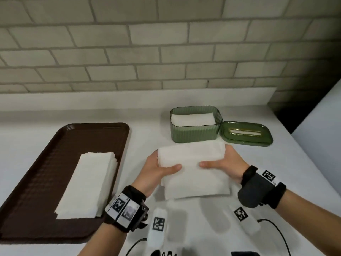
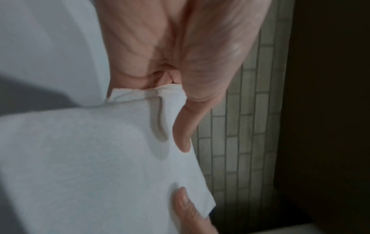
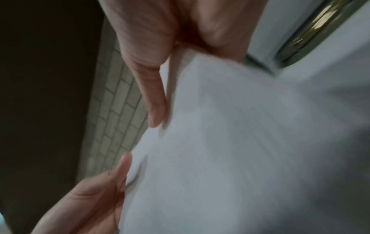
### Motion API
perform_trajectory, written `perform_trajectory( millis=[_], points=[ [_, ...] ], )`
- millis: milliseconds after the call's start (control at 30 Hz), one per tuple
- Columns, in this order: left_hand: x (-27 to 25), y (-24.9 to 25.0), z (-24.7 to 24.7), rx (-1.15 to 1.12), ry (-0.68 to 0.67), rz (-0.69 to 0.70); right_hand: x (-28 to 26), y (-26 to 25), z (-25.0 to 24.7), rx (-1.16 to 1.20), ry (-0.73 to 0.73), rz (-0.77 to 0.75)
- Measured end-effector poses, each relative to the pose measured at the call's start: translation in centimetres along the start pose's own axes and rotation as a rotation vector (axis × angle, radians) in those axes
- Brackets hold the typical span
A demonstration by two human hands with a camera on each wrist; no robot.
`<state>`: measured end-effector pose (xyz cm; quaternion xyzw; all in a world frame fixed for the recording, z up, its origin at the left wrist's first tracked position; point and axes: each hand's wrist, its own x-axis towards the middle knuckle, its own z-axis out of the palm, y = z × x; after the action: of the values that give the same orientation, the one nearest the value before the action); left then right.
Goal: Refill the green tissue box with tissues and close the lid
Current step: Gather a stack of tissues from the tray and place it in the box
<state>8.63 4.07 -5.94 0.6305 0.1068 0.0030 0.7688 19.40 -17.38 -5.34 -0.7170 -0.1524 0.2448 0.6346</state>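
A green ribbed tissue box (image 1: 196, 133) stands open at the back of the white table, with white tissues (image 1: 192, 119) inside. Its green lid (image 1: 246, 133) with a slot lies flat on the table to the right, touching the box. Both hands hold a white stack of tissues (image 1: 193, 172) above the table, in front of the box. My left hand (image 1: 158, 171) grips its left end, thumb on top. My right hand (image 1: 223, 163) grips its right end, thumb on top. The wrist views show the tissue stack (image 2: 90, 158) (image 3: 230, 142) pinched between thumb and fingers.
A brown tray (image 1: 46, 172) lies at the left with another stack of white tissues (image 1: 88, 185) on it. A brick wall stands behind the table. Cables and white tagged devices (image 1: 158, 226) lie near the table's front edge. The table's right edge runs close to the lid.
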Motion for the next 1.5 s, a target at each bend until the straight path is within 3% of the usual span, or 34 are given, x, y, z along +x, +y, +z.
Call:
perform_trajectory(
  millis=[167,533,767,1000,1200,1500],
  points=[
    [1.9,-1.7,2.4,0.336,0.089,0.239,-0.4,2.2,-2.2,-0.036,0.17,-0.061],
    [2.8,-1.7,3.8,0.295,0.201,0.39,0.2,0.6,-2.7,0.021,0.198,-0.314],
    [2.3,-4.3,3.2,0.357,0.184,0.268,0.0,5.1,-2.4,-0.079,0.047,-0.167],
    [2.7,-4.6,2.6,0.526,0.065,0.229,0.1,6.5,-2.4,-0.135,0.061,-0.107],
    [2.7,-3.9,2.9,0.375,0.076,0.15,-0.2,5.3,-1.9,-0.051,0.064,-0.168],
    [2.4,-3.8,1.3,0.409,0.034,0.144,-1.4,7.6,-4.2,-0.179,-0.046,0.031]
  ],
)
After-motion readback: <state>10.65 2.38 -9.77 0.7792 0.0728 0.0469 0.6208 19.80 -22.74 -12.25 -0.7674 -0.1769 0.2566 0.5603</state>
